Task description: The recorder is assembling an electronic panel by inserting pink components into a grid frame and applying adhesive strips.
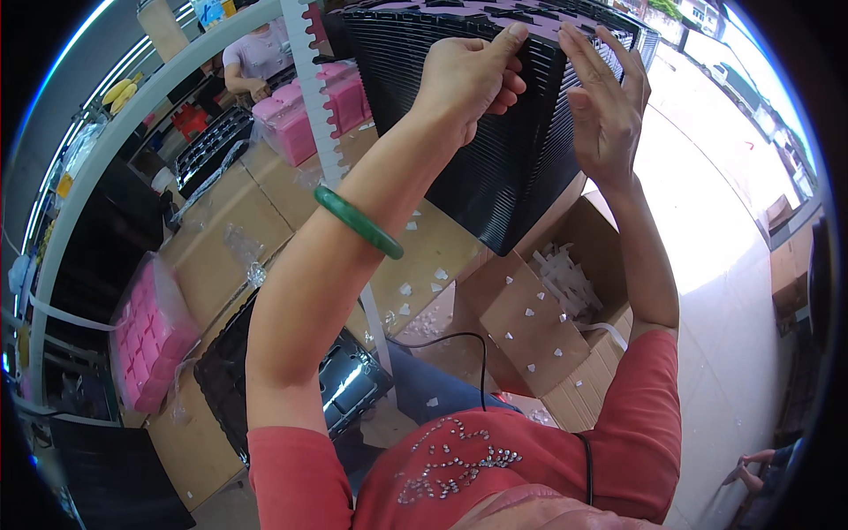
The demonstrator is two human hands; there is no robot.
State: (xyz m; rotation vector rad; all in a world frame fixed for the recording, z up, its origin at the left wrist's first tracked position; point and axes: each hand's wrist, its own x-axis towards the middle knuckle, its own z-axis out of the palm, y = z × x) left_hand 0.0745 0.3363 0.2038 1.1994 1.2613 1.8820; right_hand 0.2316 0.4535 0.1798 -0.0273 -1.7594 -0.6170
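Observation:
A tall stack of black plastic trays stands in front of me, its near corner facing me. Pink pieces show in the cells of the top tray. At the near corner, my left hand has its thumb over the upper rim and its other fingers curled below, closed on a black plastic tray's edge. My right hand rests with outstretched fingers against the right side of the stack near the top; its palm is turned toward the trays. A green bangle circles my left forearm.
Below the stack is an open cardboard box with white scraps. Wrapped pink blocks and empty black trays lie at the left. A white post rises beside the stack. Another person works at the far left.

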